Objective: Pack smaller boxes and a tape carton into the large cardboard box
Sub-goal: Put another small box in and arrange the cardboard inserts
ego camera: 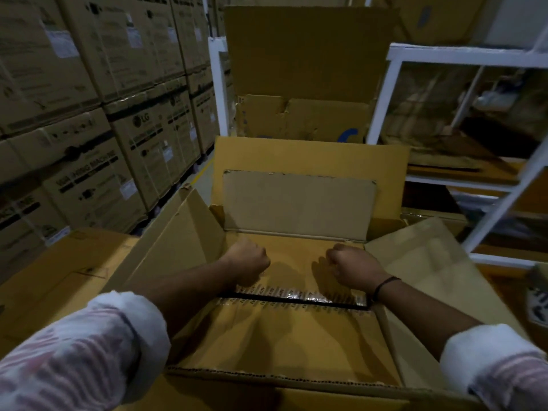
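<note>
Left grip [247, 258] and right grip [353, 266] clenched, empty, down inside large cardboard box [281, 336], just beyond taped floor seam [296, 300] running left-right.

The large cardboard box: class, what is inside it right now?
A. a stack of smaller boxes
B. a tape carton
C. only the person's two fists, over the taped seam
C: the left hand and right hand, both curled into fists, are all that shows inside the large cardboard box above its taped seam.
</note>
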Demonstrator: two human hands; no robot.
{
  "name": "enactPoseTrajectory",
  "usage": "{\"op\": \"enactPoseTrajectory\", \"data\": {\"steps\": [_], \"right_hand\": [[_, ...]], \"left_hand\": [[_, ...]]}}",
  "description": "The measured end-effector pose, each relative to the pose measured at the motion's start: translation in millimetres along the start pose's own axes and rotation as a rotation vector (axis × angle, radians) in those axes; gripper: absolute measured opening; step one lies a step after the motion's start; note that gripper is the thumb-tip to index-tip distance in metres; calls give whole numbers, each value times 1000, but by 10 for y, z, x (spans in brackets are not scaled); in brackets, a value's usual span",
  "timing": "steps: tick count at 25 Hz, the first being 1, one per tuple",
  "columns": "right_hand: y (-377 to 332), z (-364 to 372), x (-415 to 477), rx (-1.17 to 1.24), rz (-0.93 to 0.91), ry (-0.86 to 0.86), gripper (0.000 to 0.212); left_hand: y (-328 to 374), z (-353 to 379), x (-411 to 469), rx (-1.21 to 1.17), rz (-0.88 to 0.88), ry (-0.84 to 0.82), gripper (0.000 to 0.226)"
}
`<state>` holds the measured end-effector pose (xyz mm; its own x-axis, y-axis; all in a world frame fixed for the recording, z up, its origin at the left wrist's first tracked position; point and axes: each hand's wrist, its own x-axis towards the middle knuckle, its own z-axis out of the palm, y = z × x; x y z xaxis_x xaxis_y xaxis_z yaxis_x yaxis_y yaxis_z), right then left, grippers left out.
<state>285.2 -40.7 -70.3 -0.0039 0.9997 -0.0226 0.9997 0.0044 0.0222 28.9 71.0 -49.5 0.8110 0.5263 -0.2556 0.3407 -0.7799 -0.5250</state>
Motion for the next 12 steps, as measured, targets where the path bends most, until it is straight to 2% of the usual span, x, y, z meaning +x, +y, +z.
{"op": "enactPoseTrajectory", "data": {"steps": [6,10,12], "right_hand": [[203,199,-155,8,18,-8,16],[119,277,-126,47,-26,-36,6],[70,321,-104,33,-66,-37,10]], "left_hand": [[96,427,90,-35,60,-53,35],[167,599,118,-43,87,-110,33],[218,637,113,-34,103,-118,29]]}}
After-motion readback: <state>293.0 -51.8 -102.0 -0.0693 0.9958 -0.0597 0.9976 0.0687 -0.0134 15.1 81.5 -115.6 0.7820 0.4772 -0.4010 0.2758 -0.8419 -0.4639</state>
